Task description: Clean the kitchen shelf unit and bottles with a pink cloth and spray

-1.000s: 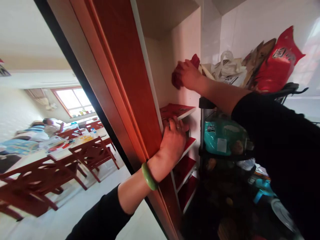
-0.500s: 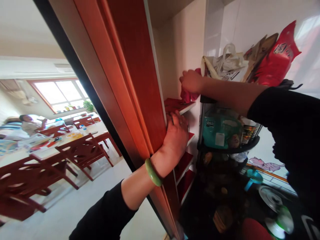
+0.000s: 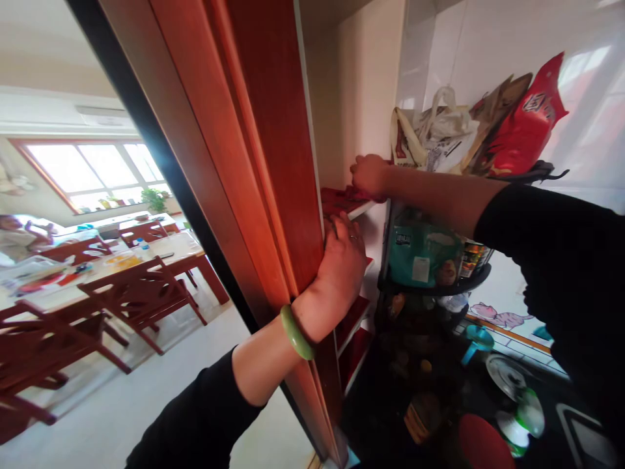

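Pressing down at the upper red shelf [image 3: 362, 209], the person's right hand [image 3: 370, 174] is curled closed around a red cloth [image 3: 359, 193], which lies on that shelf, bunched under the fingers; against the similarly coloured surface, the cloth's outline is hard to make out. The left hand [image 3: 344, 260] is just below the front edge of the shelf, its fingers loosely bent and the tips up near that edge. Whether it grips anything there cannot be told, as the palm side is hidden. A green bangle [image 3: 297, 333] circles the left wrist, lower than the shelf and to its left.

Immediately left of the shelf rises a reddish wooden post [image 3: 273, 163], tilted in the view. Further lower red shelves [image 3: 352, 322] sit beneath it. To the right of the shelf and above it are a white plastic bag [image 3: 446, 133] and a red packet [image 3: 527, 120], which leans to the right. A teal bag [image 3: 413, 260] is to the right of the shelf and lower. Well apart to the left of the shelf, beyond the post, are wooden chairs [image 3: 141, 293] and a long table [image 3: 188, 251].
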`<state>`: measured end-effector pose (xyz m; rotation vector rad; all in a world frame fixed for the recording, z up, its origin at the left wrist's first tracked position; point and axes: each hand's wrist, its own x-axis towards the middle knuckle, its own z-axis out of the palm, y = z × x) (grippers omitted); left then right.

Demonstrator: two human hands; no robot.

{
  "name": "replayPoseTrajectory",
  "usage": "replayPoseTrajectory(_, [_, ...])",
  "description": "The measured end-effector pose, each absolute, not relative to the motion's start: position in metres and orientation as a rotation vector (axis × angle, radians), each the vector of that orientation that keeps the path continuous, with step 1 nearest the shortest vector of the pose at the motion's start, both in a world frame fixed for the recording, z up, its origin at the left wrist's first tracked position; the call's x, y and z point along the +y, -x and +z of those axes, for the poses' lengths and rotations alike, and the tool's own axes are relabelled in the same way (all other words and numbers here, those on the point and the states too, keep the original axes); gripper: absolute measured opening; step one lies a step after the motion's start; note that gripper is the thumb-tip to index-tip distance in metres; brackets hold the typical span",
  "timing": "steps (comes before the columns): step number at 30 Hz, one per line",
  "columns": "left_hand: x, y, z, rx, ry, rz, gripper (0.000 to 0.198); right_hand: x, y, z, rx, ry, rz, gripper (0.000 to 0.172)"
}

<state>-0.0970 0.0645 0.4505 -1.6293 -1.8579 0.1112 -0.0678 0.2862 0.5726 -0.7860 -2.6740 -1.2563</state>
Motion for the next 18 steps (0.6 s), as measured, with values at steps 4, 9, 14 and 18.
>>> replayPoseTrajectory(4, [0.064, 0.097, 0.45, -1.853, 1.604, 0.147, 0.07, 0.296, 0.073, 0.584, -2.505, 0.752, -1.233, 0.027])
replayPoseTrajectory(9, [0.061, 0.097, 0.453, -1.847, 1.602, 0.17, 0.07, 0.296, 0.076, 0.603, -2.411, 0.692, -1.216, 0.034])
replayPoseTrajectory(14, [0.061, 0.097, 0.453, -1.857, 1.621, 0.146, 0.07, 0.298, 0.066, 0.571, -2.698, 0.691, -1.3, 0.02])
replayPoseTrajectory(18, [0.062, 0.097, 0.45, -1.854, 1.614, 0.096, 0.072, 0.306, 0.069, 0.588, -2.532, 0.687, -1.156, 0.029])
